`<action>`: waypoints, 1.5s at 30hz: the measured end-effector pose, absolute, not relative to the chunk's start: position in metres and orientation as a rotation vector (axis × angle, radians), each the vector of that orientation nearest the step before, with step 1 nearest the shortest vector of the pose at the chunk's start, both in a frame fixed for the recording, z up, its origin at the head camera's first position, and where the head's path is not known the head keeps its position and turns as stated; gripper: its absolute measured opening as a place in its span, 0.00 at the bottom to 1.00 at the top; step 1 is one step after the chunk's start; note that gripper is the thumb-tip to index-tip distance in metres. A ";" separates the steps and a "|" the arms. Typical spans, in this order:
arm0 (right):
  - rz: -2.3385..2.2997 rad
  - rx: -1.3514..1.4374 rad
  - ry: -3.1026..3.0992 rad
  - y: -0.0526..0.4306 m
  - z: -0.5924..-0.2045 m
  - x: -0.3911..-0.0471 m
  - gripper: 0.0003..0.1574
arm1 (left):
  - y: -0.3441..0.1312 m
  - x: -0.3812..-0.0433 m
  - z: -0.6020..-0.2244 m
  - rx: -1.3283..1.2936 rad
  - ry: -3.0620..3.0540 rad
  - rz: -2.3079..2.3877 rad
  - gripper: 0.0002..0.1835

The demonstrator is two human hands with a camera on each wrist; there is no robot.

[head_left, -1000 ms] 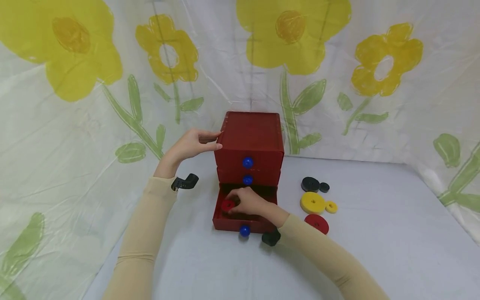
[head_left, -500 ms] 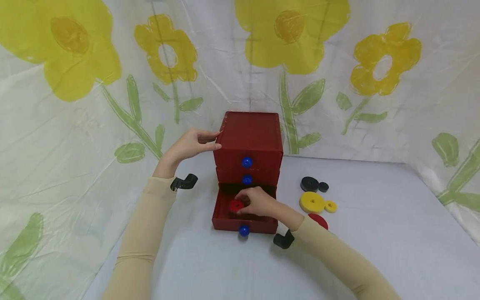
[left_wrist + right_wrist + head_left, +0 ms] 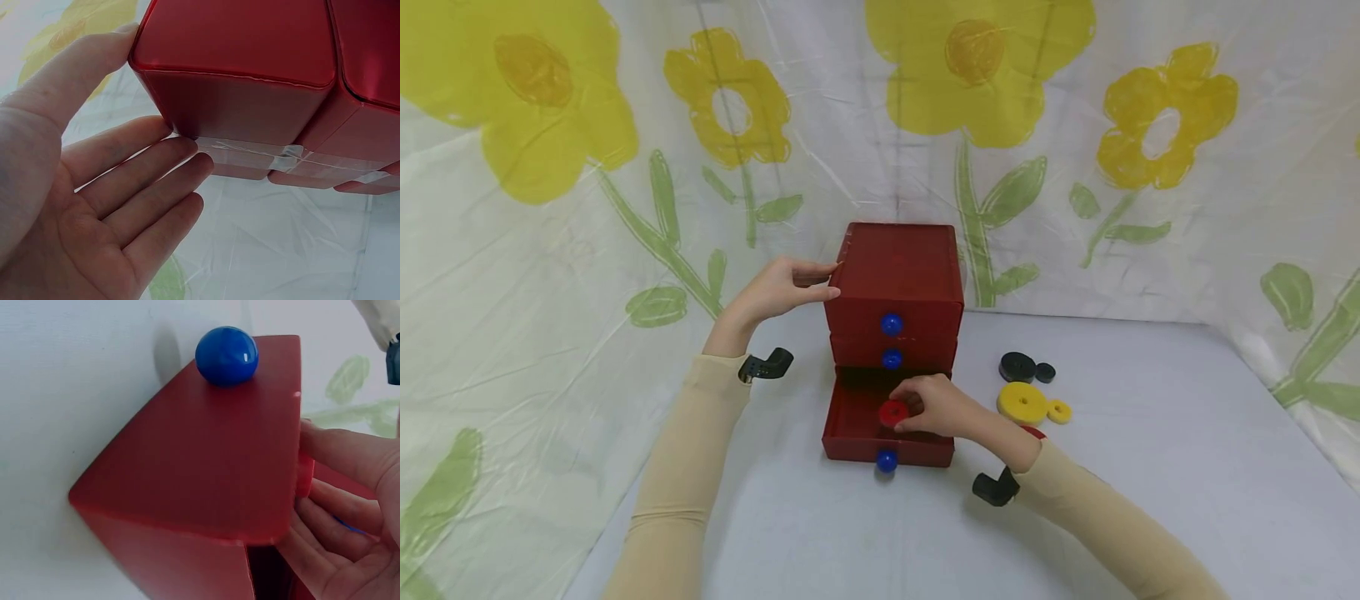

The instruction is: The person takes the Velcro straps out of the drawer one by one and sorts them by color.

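My right hand [image 3: 942, 406] pinches a small red disc [image 3: 892, 413] with a centre hole between thumb and fingers, over the pulled-out bottom drawer [image 3: 850, 448]. In the right wrist view the drawer front hides most of the red disc [image 3: 305, 474]. My left hand [image 3: 781, 288] lies at the upper left edge of the red drawer cabinet [image 3: 897, 262]. Seen from the left wrist, its thumb and fairly straight fingers [image 3: 144, 178] touch the cabinet's corner and side. The upper two drawers, each with a blue ball knob [image 3: 891, 324], are closed.
Right of the cabinet on the white table lie a large black disc [image 3: 1017, 367], a small black disc [image 3: 1045, 372], a large yellow disc [image 3: 1022, 403] and a small yellow disc [image 3: 1059, 411]. A larger red disc [image 3: 1033, 432] is mostly hidden by my right forearm. A flowered cloth [image 3: 835, 125] hangs behind.
My right hand has moved to the right inside the bottom drawer, taking the small red disc from its left side to the middle. The left hand stays at the cabinet.
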State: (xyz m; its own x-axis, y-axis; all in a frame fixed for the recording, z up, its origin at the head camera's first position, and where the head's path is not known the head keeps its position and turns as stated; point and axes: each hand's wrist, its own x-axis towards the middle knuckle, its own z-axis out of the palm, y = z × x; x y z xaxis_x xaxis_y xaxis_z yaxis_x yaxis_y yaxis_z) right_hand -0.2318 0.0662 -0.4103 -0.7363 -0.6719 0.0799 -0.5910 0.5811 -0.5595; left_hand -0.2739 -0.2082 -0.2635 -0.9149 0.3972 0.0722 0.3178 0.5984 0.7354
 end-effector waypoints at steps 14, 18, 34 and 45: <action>-0.935 -1.015 2.670 0.099 -0.405 -0.227 0.27 | -0.219 -0.303 -0.288 0.590 2.717 1.261 0.30; -0.979 -0.974 2.657 0.109 -0.403 -0.227 0.27 | -0.221 -0.305 -0.291 0.605 2.721 1.265 0.30; -1.077 -0.887 2.698 0.151 -0.403 -0.224 0.27 | -0.223 -0.305 -0.293 0.612 2.728 1.264 0.31; -1.080 -0.829 2.766 0.183 -0.407 -0.220 0.27 | -0.221 -0.303 -0.291 0.604 2.732 1.258 0.31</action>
